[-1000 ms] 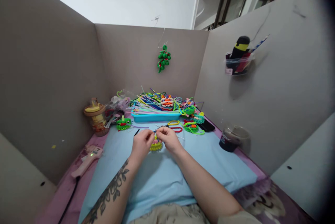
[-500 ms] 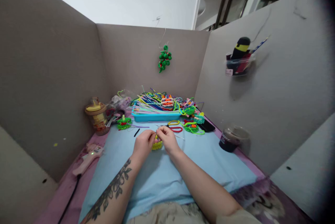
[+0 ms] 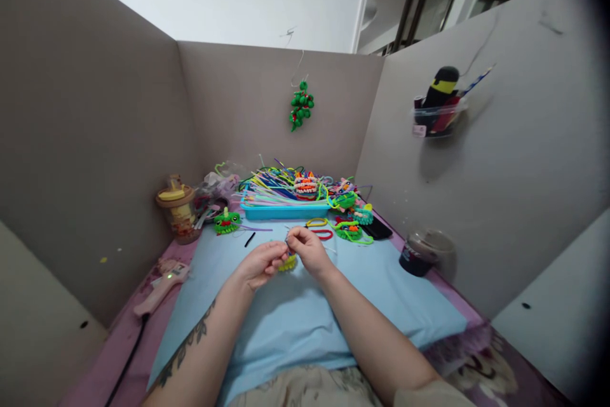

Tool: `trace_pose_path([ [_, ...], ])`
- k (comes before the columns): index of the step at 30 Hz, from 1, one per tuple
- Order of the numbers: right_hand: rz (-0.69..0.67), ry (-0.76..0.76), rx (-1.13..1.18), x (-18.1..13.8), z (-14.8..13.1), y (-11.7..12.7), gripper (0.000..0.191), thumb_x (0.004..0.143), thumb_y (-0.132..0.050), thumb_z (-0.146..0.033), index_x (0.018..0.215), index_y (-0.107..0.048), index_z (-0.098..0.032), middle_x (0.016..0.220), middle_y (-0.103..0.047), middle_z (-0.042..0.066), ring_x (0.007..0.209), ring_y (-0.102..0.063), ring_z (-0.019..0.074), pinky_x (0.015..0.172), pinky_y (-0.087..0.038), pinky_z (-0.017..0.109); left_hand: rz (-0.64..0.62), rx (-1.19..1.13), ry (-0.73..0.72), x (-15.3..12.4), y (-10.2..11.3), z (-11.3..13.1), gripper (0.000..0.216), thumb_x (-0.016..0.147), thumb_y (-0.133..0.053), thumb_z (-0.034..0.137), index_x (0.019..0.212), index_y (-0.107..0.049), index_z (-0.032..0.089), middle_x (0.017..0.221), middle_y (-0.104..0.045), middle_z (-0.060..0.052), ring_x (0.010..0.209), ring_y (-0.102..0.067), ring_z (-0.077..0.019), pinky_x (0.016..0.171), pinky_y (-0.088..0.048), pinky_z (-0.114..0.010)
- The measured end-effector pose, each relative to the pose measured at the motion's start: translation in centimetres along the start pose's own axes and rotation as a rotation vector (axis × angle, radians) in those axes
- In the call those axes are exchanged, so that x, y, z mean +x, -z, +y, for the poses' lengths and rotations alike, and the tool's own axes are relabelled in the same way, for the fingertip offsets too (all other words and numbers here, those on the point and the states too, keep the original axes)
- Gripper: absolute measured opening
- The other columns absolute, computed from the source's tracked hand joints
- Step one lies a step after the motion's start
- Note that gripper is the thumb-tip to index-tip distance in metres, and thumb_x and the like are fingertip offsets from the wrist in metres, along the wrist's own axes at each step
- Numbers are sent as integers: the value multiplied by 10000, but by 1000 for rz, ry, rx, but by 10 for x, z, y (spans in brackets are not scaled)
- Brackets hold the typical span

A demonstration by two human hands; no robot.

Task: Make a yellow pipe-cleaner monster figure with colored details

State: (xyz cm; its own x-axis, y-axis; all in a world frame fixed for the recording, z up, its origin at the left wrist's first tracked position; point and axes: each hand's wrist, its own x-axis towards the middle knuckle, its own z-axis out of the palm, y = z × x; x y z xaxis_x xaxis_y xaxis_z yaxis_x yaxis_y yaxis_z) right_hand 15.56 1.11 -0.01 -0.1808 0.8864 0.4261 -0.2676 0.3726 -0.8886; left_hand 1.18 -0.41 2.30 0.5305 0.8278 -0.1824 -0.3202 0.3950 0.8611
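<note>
My left hand [image 3: 264,264] is turned partly palm up, with its fingers curled and the fingertips meeting those of my right hand [image 3: 309,253]. The thumb and fingers of my right hand are pinched together. Whatever sits between the fingertips is small, and I cannot make it out. Just beyond and below the fingers shows a yellow fuzzy piece [image 3: 288,263], its upper part covered by my hands; whether it is held or lies on the cloth I cannot tell. Scissors [image 3: 324,234] with red and yellow handles lie behind my right hand. A short black stick [image 3: 250,239] is left of them.
A blue tray [image 3: 286,211] full of coloured pipe cleaners stands at the back. Green fuzzy figures [image 3: 227,222] lie near it. A glue gun [image 3: 164,286] is at left, below a drink cup [image 3: 177,211]. A dark tub [image 3: 417,256] and a phone [image 3: 379,228] are at right.
My left hand has rolled palm upward and dropped slightly, so its tattooed forearm has turned. More of my right fingertips shows, and less of the yellow piece.
</note>
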Motion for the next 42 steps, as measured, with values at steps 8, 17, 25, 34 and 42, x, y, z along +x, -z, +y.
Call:
trace_pose_path([
  [8, 60, -154, 196, 2, 4, -3, 208, 651, -710, -313, 765, -646, -152, 507, -538, -40, 447, -456, 73, 468, -359, 202, 198, 296, -416, 2, -3, -1, 201, 682, -623, 287, 617, -493, 148, 460, -456, 57, 411, -367, -48, 410, -252, -161],
  [17, -4, -266, 156, -1, -10, -5, 181, 627, -685, -291, 707, -605, -149, 511, -478, -59, 446, -404, 55, 468, -330, 192, 440, 1207, -822, -1, 3, -3, 179, 764, -487, 202, 591, -508, 164, 554, -467, 37, 541, -424, -91, 531, -310, -201],
  [25, 104, -138, -168, -1, -4, -9, 105, 668, -577, -266, 674, -594, -162, 637, -532, -19, 562, -499, 101, 536, -440, 223, 448, 1671, -870, 3, 11, -5, 212, 817, -426, 154, 626, -514, 177, 616, -526, -8, 585, -477, -134, 557, -330, -236],
  [34, 250, -103, -168, -1, 5, -15, 140, 676, -624, -300, 648, -602, -165, 588, -552, -12, 533, -509, 118, 514, -433, 234, 488, 1688, -875, 5, 8, -12, 255, 828, -448, 196, 586, -530, 191, 607, -561, -36, 606, -510, -159, 591, -341, -256],
  [42, 65, -171, -75, 6, -2, 9, 223, 682, -654, -341, 611, -561, -151, 466, -441, -60, 431, -355, 60, 429, -264, 193, 301, 1077, -769, 2, 15, 4, 197, 745, -567, 230, 914, -667, 232, 899, -694, -51, 739, -606, -170, 664, -443, -259],
])
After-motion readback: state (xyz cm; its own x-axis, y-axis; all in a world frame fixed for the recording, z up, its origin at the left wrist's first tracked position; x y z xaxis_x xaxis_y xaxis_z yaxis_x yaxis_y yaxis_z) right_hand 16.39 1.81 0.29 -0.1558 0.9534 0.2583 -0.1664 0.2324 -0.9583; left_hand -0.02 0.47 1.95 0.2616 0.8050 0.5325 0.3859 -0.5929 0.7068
